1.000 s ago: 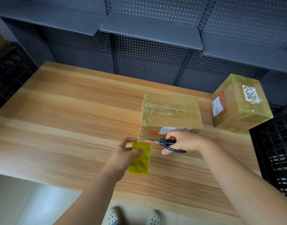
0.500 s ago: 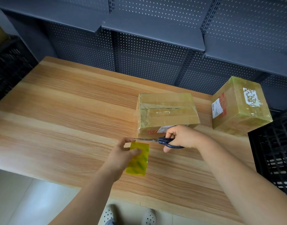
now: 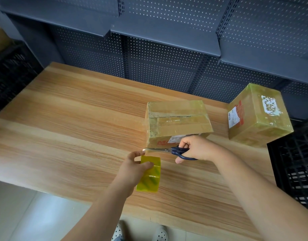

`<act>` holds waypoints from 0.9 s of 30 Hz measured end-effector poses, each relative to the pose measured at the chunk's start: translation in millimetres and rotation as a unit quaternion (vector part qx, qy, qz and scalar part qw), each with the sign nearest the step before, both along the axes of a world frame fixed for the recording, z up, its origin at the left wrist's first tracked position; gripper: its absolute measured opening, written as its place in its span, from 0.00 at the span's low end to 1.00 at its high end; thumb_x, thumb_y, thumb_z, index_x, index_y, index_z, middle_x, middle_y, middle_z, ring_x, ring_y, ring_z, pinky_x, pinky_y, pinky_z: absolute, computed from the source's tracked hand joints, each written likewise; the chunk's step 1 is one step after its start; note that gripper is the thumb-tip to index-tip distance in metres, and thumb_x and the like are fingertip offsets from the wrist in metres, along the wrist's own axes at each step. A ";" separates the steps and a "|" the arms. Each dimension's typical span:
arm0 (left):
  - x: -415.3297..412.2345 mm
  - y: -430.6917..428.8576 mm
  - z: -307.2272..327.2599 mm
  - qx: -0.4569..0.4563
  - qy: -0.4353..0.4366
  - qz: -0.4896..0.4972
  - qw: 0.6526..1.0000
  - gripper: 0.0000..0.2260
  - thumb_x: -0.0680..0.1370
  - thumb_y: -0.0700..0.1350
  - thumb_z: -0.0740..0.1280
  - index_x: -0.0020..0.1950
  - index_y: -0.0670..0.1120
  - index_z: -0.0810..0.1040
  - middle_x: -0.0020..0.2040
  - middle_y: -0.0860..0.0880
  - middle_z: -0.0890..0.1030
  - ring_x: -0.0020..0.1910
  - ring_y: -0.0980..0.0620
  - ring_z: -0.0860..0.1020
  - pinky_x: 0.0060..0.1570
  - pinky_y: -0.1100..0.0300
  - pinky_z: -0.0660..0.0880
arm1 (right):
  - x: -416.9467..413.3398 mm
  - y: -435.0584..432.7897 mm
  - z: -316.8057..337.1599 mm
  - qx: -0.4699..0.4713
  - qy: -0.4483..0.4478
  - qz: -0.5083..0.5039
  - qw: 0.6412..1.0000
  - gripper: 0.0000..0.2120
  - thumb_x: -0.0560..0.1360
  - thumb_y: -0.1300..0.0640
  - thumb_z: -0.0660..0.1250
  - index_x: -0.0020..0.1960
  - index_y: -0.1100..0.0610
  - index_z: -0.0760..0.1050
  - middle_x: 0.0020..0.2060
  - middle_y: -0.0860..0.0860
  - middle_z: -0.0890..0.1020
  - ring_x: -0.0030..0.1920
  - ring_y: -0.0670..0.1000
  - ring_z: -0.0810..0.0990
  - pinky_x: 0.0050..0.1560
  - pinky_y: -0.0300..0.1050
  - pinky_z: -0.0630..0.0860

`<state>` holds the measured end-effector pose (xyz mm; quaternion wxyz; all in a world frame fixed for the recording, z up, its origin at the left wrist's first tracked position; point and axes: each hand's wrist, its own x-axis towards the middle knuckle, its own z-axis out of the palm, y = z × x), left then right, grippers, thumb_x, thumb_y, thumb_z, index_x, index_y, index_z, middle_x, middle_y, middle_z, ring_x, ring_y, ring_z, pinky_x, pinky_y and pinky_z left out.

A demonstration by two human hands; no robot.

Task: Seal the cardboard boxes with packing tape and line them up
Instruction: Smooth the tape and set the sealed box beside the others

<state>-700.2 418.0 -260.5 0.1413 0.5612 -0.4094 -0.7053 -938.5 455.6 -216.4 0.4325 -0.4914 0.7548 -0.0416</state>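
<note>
Dark shelves [image 3: 163, 35] are seen behind the desk [image 3: 71, 127]. The tape roll [image 3: 149, 178] is held in the left hand [image 3: 134, 168] near the front box [image 3: 177, 122]; scissors [image 3: 167, 150] are gripped in the right hand [image 3: 196, 147]. Tape is likely being cut, then must be pressed flat

1. On my feed the left hand [image 3: 134, 168] and right hand [image 3: 196, 147] are bare.
2. Left forearm [image 3: 104, 206] and right forearm [image 3: 254, 188] are bare to the frame edge.
3. I make out pale, hole-dotted clogs: left clog [image 3: 118, 232], right clog [image 3: 161, 233].
</note>
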 end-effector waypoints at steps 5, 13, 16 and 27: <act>-0.3 1.5 0.7 0.001 0.007 -0.001 1.000 0.21 0.72 0.40 0.75 0.61 0.51 0.73 0.51 0.43 0.83 0.49 0.41 0.83 0.52 0.40 0.80 | 0.5 1.6 1.0 0.006 0.004 0.006 1.000 0.21 0.58 0.44 0.83 0.43 0.51 0.78 0.37 0.45 0.79 0.35 0.47 0.73 0.36 0.41 0.67; -0.9 1.7 -1.1 0.001 0.005 0.004 1.000 0.21 0.72 0.40 0.75 0.61 0.52 0.74 0.52 0.43 0.83 0.49 0.41 0.82 0.53 0.40 0.79 | 4.2 -1.9 -1.1 0.025 0.013 0.030 0.999 0.22 0.60 0.40 0.81 0.45 0.50 0.78 0.41 0.46 0.81 0.38 0.47 0.75 0.38 0.41 0.69; -1.2 2.2 -0.9 0.002 0.009 0.006 1.000 0.20 0.73 0.39 0.75 0.62 0.51 0.73 0.52 0.42 0.83 0.49 0.41 0.83 0.51 0.43 0.80 | 4.7 -4.1 -1.3 0.022 0.018 0.036 0.999 0.21 0.60 0.42 0.82 0.43 0.52 0.78 0.40 0.48 0.80 0.36 0.48 0.74 0.36 0.42 0.68; 0.6 5.5 -1.8 -0.019 -0.025 0.004 1.000 0.17 0.72 0.39 0.75 0.57 0.51 0.75 0.47 0.43 0.83 0.43 0.43 0.84 0.45 0.46 0.81 | 1.4 -6.7 -0.8 -0.011 0.071 0.070 0.995 0.24 0.59 0.41 0.82 0.38 0.57 0.75 0.32 0.48 0.72 0.33 0.49 0.67 0.32 0.42 0.63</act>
